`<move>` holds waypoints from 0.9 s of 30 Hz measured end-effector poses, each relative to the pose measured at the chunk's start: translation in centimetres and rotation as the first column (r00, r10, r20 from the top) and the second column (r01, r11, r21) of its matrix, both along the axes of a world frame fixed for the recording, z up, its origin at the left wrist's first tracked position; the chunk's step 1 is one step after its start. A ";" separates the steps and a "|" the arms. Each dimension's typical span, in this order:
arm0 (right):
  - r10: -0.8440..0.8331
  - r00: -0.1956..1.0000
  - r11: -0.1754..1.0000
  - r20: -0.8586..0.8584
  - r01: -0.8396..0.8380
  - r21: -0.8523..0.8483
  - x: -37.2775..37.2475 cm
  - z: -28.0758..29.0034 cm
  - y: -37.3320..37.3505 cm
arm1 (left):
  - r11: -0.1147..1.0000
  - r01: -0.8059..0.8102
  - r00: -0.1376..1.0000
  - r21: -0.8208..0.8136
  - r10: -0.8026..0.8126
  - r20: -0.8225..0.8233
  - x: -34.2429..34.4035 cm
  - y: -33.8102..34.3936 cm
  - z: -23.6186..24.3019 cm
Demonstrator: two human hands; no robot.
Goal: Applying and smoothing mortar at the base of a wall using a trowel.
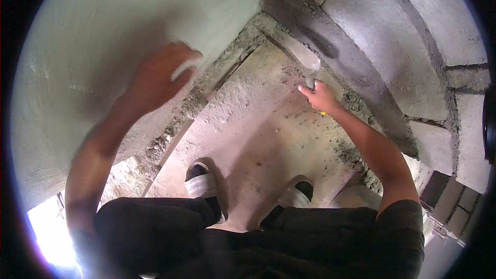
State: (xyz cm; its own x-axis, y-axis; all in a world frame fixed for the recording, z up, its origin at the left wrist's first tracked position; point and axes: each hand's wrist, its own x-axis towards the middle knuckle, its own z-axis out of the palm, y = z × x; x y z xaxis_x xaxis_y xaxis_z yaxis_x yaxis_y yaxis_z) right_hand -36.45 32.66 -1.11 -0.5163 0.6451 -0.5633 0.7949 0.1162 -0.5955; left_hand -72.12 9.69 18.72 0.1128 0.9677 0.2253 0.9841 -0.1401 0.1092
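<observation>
My right hand (321,98) is closed around the handle of a trowel (306,56). Its pale metal blade points away from me, toward the far corner, and lies close to the foot of the block wall (382,31) on the right. A bit of yellow shows at the handle's near end. In front of the smooth plastered wall (93,36) on the left, my left hand (160,77) is raised with thumb and fingers apart, holding nothing. I cannot tell whether it touches that wall. Wet-looking grey mortar (330,46) covers a strip along the bottom of the block wall.
Crumbled mortar (165,139) lines the foot of the left wall, beside narrow strips. Dust and crumbs lie on the floor (248,124) between the walls. My shoes (201,183) stand on it. A rounded grey object (356,196) sits near my right knee. Bright light enters at lower left.
</observation>
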 end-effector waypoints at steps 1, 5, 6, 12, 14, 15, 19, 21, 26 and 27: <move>0.004 0.998 0.998 -0.062 0.000 0.061 -0.5 0.3 -0.2 | 0.995 0.008 0.999 0.099 -0.003 -0.050 0.3 0.1 2.5; -0.280 0.909 0.942 -0.308 0.198 -0.270 -3.8 -0.2 -0.2 | 0.956 0.011 0.988 0.292 0.035 -0.152 -0.2 0.1 8.1; -0.289 0.907 0.940 -0.306 0.209 -0.269 -4.6 -0.4 -0.6 | 0.940 0.011 0.983 0.342 0.052 -0.174 -0.5 0.2 8.6; -0.841 0.490 0.478 -0.230 0.473 -0.741 -12.2 -0.4 -7.4 | 0.927 0.111 0.925 0.359 0.036 -0.379 -1.1 0.9 8.3; -0.925 0.303 0.352 -0.231 0.450 -0.821 -14.6 -0.2 -9.4 | 0.934 0.118 0.940 0.338 0.004 -0.341 -1.4 1.0 8.0; -0.952 0.220 0.290 -0.213 0.416 -0.862 -16.2 -0.1 -10.2 | 0.941 0.113 0.943 0.320 0.000 -0.333 -1.8 0.8 7.9; -0.976 -0.096 0.188 -0.196 0.084 -0.979 -20.2 0.0 -11.2 | 0.918 0.081 0.934 0.388 0.067 -0.352 -1.2 1.0 7.5; -0.977 -0.155 0.108 -0.148 0.240 -0.965 -21.3 -1.4 -11.2 | 0.926 0.091 0.936 0.366 0.047 -0.350 -1.0 1.4 7.0; -0.791 0.214 0.578 -0.574 0.569 -0.585 -19.5 -7.9 -11.3 | 0.941 0.083 0.946 0.328 0.028 -0.322 -2.0 0.4 7.8; -0.652 0.371 0.676 -0.662 0.679 -0.285 -18.1 -9.3 -9.6 | 0.934 0.082 0.945 0.349 0.038 -0.325 -1.6 0.7 7.5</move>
